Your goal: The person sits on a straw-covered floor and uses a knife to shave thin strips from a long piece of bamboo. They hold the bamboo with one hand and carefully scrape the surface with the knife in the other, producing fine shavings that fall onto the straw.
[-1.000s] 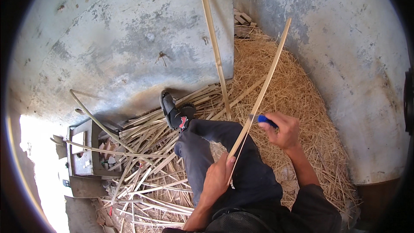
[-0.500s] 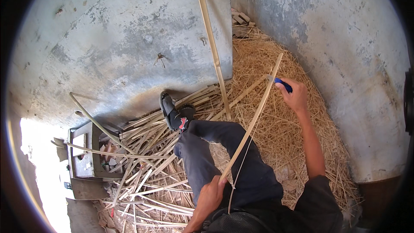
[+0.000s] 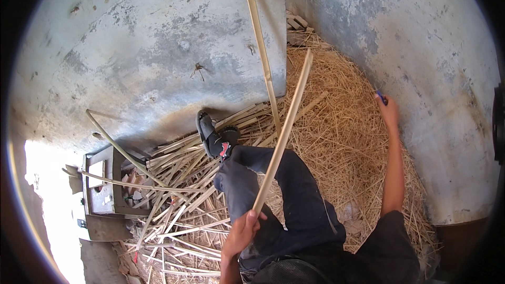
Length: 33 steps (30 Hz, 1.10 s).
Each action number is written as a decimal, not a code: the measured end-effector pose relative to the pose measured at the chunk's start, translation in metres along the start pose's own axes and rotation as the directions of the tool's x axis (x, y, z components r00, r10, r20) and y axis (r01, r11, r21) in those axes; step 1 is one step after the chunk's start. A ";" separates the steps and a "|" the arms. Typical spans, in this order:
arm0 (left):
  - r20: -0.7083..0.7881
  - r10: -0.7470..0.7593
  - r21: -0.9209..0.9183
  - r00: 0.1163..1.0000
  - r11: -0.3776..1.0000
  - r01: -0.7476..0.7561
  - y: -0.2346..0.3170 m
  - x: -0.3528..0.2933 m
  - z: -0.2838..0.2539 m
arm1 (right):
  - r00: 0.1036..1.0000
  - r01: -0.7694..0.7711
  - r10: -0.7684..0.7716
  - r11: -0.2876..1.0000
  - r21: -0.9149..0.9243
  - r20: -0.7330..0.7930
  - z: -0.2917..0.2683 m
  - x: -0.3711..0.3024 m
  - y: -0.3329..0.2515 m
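Observation:
My left hand (image 3: 242, 232) is closed round the lower end of a long, pale bamboo strip (image 3: 284, 131), which slants up and away over my thighs (image 3: 300, 179). Far out to the right, my right hand (image 3: 390, 111) grips a blue-handled knife (image 3: 382, 99); its blade is too small to make out clearly here. The knife is well apart from the strip, above the edge of the shavings near the right wall. A thin sliver (image 3: 330, 216) lies over my right thigh.
Curly shavings (image 3: 336, 126) heap up on the right against a worn grey wall (image 3: 431, 100). Another strip (image 3: 258, 31) leans on the left wall (image 3: 142, 47). Many split strips (image 3: 184, 236) lie by my shoe (image 3: 208, 134), beside a grey box-like frame (image 3: 108, 208).
My right hand has swung off the strip to the far right with the knife. The strip's far end has moved left, and the thin sliver has come away from it onto my thigh.

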State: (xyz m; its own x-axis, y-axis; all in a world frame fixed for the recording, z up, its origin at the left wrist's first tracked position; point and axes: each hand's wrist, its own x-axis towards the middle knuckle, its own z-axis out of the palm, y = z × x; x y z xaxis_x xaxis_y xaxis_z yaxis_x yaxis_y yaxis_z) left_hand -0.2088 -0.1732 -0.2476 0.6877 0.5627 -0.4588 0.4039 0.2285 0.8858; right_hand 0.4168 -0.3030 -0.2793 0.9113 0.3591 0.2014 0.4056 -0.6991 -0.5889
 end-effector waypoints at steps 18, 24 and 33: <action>0.518 0.169 -0.280 0.838 0.960 -0.021 0.064 0.077 0.020 | 0.888 -0.390 -0.251 0.035 0.920 0.386 0.033 -0.250 -0.186; 0.441 0.161 -0.284 0.883 0.958 -0.033 0.061 0.071 0.025 | 0.936 -0.291 -0.171 0.115 0.950 0.307 0.030 -0.245 -0.205; 0.321 0.237 0.079 0.917 0.958 -0.276 0.023 0.041 0.002 | 0.976 -0.214 -0.001 0.174 0.961 0.218 0.010 -0.223 -0.212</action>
State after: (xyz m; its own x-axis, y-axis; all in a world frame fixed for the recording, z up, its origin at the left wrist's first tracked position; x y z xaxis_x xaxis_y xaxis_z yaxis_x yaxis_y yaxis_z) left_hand -0.1703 -0.1462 -0.2461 0.9200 0.3151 -0.2330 0.2452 0.0009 0.9695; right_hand 0.1271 -0.2283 -0.2074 0.8736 0.4859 0.0267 -0.1925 0.3954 -0.8981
